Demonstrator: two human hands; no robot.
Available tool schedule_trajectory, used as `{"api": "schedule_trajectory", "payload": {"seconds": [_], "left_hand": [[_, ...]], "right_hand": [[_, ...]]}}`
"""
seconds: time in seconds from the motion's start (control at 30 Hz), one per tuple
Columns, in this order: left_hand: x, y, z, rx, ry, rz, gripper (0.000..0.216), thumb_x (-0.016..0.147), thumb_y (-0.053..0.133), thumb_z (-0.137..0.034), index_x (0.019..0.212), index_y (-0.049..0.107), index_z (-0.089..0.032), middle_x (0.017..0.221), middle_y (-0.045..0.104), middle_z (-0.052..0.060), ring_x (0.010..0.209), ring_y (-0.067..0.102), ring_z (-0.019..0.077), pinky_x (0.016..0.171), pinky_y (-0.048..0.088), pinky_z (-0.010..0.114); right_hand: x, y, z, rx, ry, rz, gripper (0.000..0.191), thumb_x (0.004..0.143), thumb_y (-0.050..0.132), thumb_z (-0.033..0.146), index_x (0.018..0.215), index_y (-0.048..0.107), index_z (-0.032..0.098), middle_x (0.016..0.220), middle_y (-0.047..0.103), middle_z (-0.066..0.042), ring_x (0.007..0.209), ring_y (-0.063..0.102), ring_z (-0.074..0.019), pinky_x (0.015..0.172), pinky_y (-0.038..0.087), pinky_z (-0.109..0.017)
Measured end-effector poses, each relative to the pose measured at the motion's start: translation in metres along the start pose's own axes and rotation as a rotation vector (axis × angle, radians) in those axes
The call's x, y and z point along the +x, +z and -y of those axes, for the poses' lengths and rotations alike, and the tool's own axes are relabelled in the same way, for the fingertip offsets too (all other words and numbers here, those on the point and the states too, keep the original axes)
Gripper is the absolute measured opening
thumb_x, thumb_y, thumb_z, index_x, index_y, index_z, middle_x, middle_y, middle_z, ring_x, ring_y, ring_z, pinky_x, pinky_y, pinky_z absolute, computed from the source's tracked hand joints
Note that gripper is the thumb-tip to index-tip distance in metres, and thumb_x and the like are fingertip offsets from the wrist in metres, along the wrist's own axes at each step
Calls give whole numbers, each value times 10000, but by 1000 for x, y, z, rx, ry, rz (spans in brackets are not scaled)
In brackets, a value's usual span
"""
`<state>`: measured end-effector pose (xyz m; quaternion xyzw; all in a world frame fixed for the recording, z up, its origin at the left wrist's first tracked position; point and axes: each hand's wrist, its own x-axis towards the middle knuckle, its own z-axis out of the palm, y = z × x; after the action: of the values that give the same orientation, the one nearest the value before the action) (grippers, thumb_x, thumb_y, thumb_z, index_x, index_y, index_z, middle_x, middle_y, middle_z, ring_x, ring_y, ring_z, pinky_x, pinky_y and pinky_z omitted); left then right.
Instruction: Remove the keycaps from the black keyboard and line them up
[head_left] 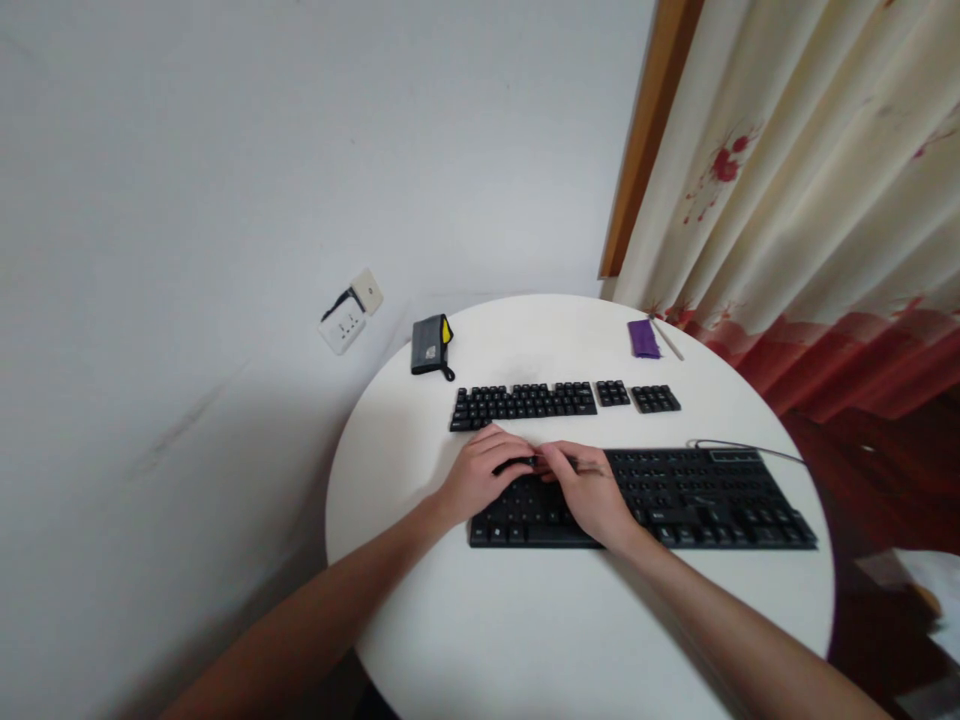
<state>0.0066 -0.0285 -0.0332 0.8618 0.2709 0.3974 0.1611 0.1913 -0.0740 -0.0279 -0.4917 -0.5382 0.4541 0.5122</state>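
Observation:
A black keyboard (690, 500) lies on the round white table, many of its keycaps off. Over its upper left part, my left hand (486, 472) is closed, thumb and fingers meeting at a small dark piece that I cannot make out for sure. My right hand (592, 495) comes in from the other side, its fingers pinched around a thin, slender tool (592, 468); the tool's kind is unclear. The fingertips of both hands meet there. Behind the keyboard, loose black keycaps (525, 402) lie grouped in rows, with two smaller blocks of keycaps (655, 399) at their right.
On the white table (525, 620), a dark zip pouch (430, 345) stands at the back left. A purple cloth (643, 339) and a pale stick-like tool (667, 340) lie at the back right. The keyboard's cable (750, 446) runs off the right edge. Wall and curtain (810, 200) border the table.

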Motion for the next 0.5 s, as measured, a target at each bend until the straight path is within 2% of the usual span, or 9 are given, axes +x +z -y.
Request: {"api": "schedule_trajectory", "payload": {"seconds": [0.23,0.5], "left_hand": [[0,0,-4,64,30,30,166,931,611,-238,1080,665,-188,984,714,78,904,624,198,845,509,380],[2,0,-6,48,12,44,147,922,614,-223,1060,644,-186,963,697,82,898,614,207,845,504,389]], "right_hand": [[1,-3,2,-81,-77,-28,304,900,575,392,793,747,165,689,686,-30,656,603,-178,674,480,-280],[0,-2,2,-54,-87,-29,284,901,580,376,770,721,167,701,676,-23,670,587,-170,683,467,-272]]}}
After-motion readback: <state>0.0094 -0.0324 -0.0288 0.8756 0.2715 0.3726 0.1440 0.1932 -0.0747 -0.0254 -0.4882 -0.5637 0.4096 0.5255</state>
